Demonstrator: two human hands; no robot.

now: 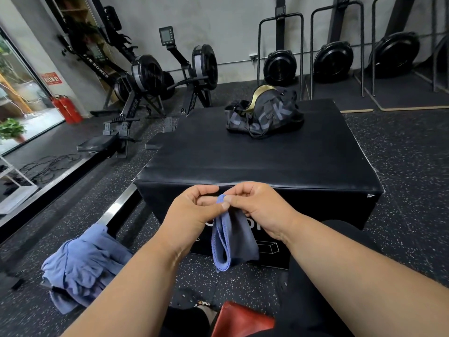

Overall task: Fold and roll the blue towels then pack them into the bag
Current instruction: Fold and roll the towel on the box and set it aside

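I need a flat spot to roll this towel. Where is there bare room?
The black box top is bare from its near edge up to the bag, which takes the far right part. The floor at left is crowded by the towel pile. Both hands pinch the towel.

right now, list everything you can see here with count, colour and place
held towel: one, blue, hanging folded in front of the box
towel pile: several, blue, on the floor at the lower left
bag: one, black with a gold lining, on the far side of the box top
box: one, black, centre of the floor
rowing machines: two or more, black, far left by the wall
fire extinguishers: two, red, by the window
left hand: fingers pinch the towel's top edge
right hand: fingers pinch the same edge
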